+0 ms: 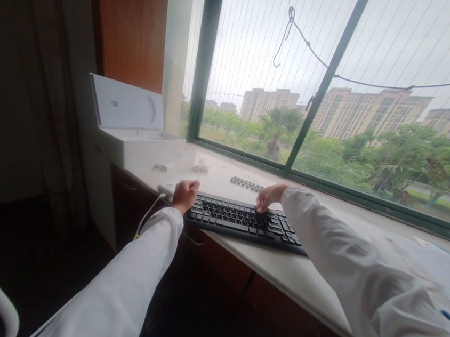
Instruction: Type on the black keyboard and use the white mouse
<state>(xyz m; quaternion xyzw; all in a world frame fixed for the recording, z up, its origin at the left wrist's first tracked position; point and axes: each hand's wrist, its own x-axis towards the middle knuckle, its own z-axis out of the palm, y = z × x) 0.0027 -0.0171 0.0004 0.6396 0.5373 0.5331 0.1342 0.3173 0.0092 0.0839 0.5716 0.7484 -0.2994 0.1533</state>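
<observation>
A black keyboard [236,218] lies along the front edge of the white desk, and many of its middle keys have lost their keycaps. My left hand [185,195] is closed in a fist at the keyboard's left end; what it holds, if anything, is hidden. Over the right part of the keys, my right hand [269,197] points down with its fingertips pinched together. Whatever is between those fingertips is too small to make out. Small loose keycaps [246,183] stand in rows on the desk just behind the keyboard.
An open white box [152,153] stands at the desk's left end. Small clear plastic pieces [200,167] lie near it. A white device with a cable [165,189] sits beside my left hand. Papers or plastic sheets [435,265] lie at right, below the window.
</observation>
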